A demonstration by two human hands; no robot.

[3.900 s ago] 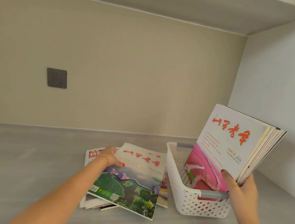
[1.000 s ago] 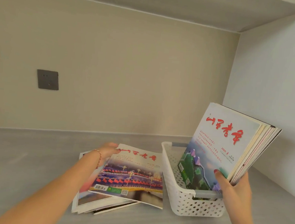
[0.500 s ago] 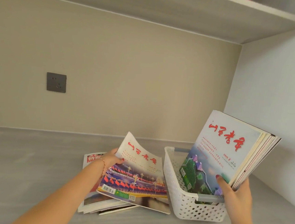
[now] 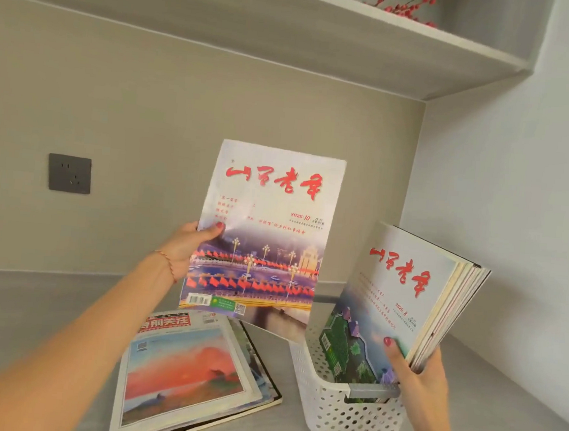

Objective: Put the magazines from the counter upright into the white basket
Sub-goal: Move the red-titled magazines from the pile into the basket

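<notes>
Left hand [image 4: 183,251] raised above the counter, thumb pinching the left edge of a glossy magazine with red title lettering [image 4: 264,234], held upright, long axis vertical, cover facing the camera. Right hand [image 4: 424,375] gripping a leaning stack of magazines [image 4: 396,300] standing in the white perforated plastic basket [image 4: 338,412], tops tilted right. Stack's bottom hidden by the rim. Flat pile of leftover magazines [image 4: 186,375] on the grey counter [image 4: 27,303].
</notes>
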